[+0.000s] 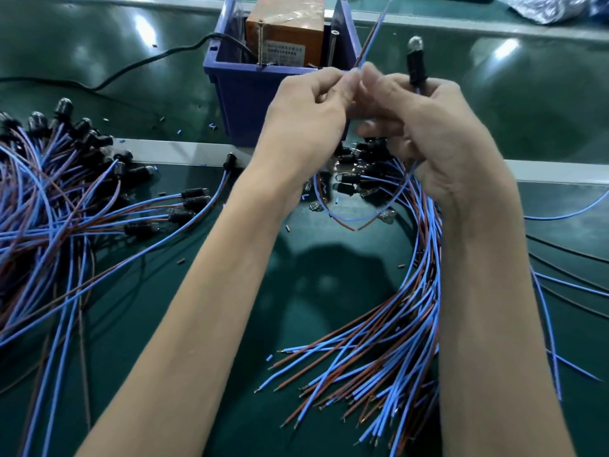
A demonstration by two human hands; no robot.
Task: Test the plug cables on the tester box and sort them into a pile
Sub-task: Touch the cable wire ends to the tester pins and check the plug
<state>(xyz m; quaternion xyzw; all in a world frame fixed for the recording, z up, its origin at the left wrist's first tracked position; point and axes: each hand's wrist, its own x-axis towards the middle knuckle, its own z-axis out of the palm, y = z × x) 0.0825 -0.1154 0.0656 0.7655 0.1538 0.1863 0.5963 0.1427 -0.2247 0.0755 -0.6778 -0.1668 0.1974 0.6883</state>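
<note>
- A pile of cables (pixel 66 199) lay on the left, probably those already tested.
- The tester box (pixel 283 37) sat in a blue bin (pixel 244 94) at the far centre, with nothing touching it.
- The left hand (pixel 306 107) pinched the wire ends (pixel 372 37) just in front of the box.
- The right hand (pixel 428 127) gripped the same cable's black plug (pixel 416 65), its fingertips helping to hold the wires. I took this for the testing step; next, the ends needed setting onto the box's contacts.
- A loose bundle (pixel 412 324) waited at the near right.
</note>
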